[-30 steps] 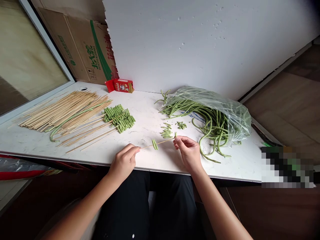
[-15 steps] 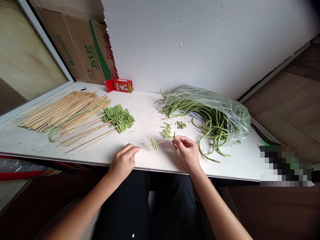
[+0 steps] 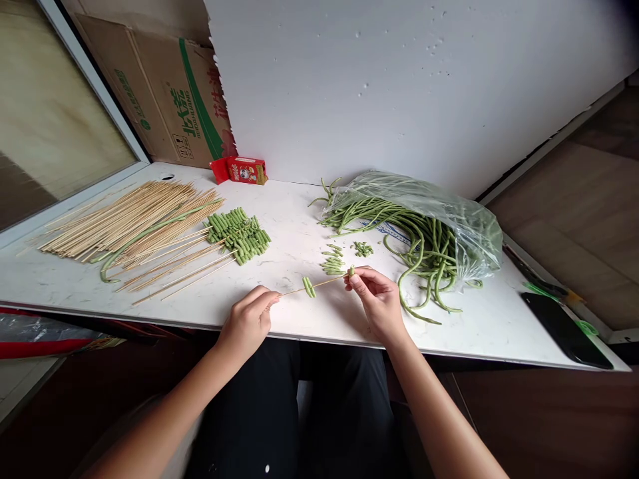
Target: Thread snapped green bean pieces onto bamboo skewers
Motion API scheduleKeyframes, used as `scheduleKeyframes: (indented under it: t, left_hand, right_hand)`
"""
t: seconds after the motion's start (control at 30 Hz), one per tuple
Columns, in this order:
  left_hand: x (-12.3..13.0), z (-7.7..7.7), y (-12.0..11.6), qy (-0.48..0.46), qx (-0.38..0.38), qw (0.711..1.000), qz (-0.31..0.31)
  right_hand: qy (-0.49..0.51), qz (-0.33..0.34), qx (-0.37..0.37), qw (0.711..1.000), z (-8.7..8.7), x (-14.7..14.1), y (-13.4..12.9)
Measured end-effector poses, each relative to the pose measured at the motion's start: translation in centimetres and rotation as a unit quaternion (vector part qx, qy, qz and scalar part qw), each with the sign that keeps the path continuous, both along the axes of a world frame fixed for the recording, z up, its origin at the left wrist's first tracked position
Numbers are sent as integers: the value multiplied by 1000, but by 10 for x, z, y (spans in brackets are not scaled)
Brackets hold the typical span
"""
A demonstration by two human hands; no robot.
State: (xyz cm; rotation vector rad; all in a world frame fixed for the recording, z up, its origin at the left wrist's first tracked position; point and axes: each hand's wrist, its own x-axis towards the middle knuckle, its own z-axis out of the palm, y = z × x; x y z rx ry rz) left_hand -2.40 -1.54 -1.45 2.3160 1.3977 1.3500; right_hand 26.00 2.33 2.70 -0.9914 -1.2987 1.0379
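The left hand (image 3: 250, 315) pinches a skewer (image 3: 329, 282) over the tabletop (image 3: 299, 213), the right hand (image 3: 378, 301) a bean piece (image 3: 351, 271) at its tip; loose pieces (image 3: 333, 264) lie just beyond, a plastic bag (image 3: 414, 187) of long beans (image 3: 367, 211) rightward, a skewer pile (image 3: 127, 216) leftward, a red box (image 3: 247, 171) behind

The cardboard box (image 3: 154, 73) is marked "北大荒" and "BEIDAHUANG" in green, with "花生" in red near its right edge; handling symbols are printed below. Lettering on the red packet (image 3: 247, 171) cannot be resolved.
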Motion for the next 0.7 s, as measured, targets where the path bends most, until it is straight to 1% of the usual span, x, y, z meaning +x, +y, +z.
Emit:
scheduleKeyframes:
  t: [0.07,0.2,0.27,0.37,0.5,0.7]
  left_hand:
    - [0,0,0,-2,1,1000,1]
    - [1,0,0,-8,7,1000,2]
    - [1,0,0,-10,7,1000,0]
    - [0,-1,0,-9,2,1000,0]
    - [0,-3,0,-6,4,1000,-1]
    - [-1,-1,0,-3,-1,1000,-3]
  right_hand:
    - [-3,-2,-12,1000,0,0,0]
    - [19,-11,-67,998,0,-1,1]
    - [29,-7,-80,996,0,-1,2]
    - [29,4,-73,997,1,1,2]
    - [3,9,-52,999,3,4,2]
    - [-19,25,-39,999,10,9,2]
